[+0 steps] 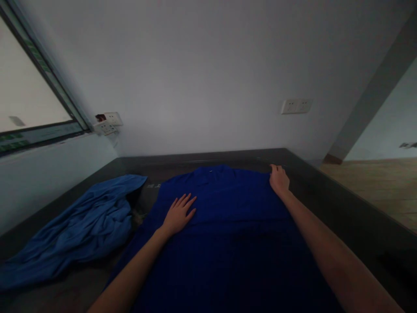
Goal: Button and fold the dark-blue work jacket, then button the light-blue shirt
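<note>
A dark blue garment (228, 234) lies spread flat on the dark table (329, 204), its collar toward the far wall. My left hand (179, 213) rests palm down on the cloth's left part, fingers stretched out and slightly apart. My right hand (279, 179) reaches to the garment's far right corner, fingers curled over the cloth edge there as if pinching it.
A crumpled lighter blue garment (74, 226) lies in a heap on the table's left side. White wall sockets (296, 106) sit on the back wall, more sockets (107, 123) in the left corner below a window (29, 100). Wooden floor (381, 187) shows to the right.
</note>
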### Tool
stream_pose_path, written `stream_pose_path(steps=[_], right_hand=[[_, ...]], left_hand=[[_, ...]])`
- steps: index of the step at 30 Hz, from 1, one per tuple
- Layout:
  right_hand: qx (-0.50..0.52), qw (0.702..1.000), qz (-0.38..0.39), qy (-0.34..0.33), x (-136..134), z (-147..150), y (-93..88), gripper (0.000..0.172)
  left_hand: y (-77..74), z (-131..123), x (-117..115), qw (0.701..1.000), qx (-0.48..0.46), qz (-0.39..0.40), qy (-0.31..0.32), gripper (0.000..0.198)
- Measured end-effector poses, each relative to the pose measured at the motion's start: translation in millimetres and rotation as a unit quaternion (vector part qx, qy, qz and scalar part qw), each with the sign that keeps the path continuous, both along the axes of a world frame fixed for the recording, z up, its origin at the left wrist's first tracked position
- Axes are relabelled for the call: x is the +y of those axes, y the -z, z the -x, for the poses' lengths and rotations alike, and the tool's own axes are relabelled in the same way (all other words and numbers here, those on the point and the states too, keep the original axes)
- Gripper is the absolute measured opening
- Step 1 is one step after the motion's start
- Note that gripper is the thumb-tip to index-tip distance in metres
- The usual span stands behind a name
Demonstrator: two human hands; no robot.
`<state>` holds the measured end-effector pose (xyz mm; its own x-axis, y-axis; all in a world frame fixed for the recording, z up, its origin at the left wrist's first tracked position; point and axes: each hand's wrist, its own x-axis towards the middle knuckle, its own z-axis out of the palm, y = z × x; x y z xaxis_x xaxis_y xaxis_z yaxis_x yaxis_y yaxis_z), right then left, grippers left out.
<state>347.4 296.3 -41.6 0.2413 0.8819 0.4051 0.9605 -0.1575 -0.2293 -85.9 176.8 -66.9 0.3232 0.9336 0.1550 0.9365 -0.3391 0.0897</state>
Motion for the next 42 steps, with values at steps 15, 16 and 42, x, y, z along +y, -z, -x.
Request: stream_pose_path(steps=[15, 16, 42], right_hand=[[-0.059, 0.982, 0.148, -0.099, -26, 0, 46.8, 0.061], [-0.064, 0.982, 0.147, -0.1, -26, 0, 46.7, 0.061], [-0.083, 0.94, 0.136, -0.301, -92, 55, 45.4, 0.06]], left_hand=[[-1.5, -1, -2, 1.0, 0.001, 0.004, 0.001, 0.055], [-2.3, -1, -2, 1.0, -0.002, 0.005, 0.001, 0.055], [-0.3, 116, -62, 0.988, 0.071, 0.004, -0.136, 0.056]])
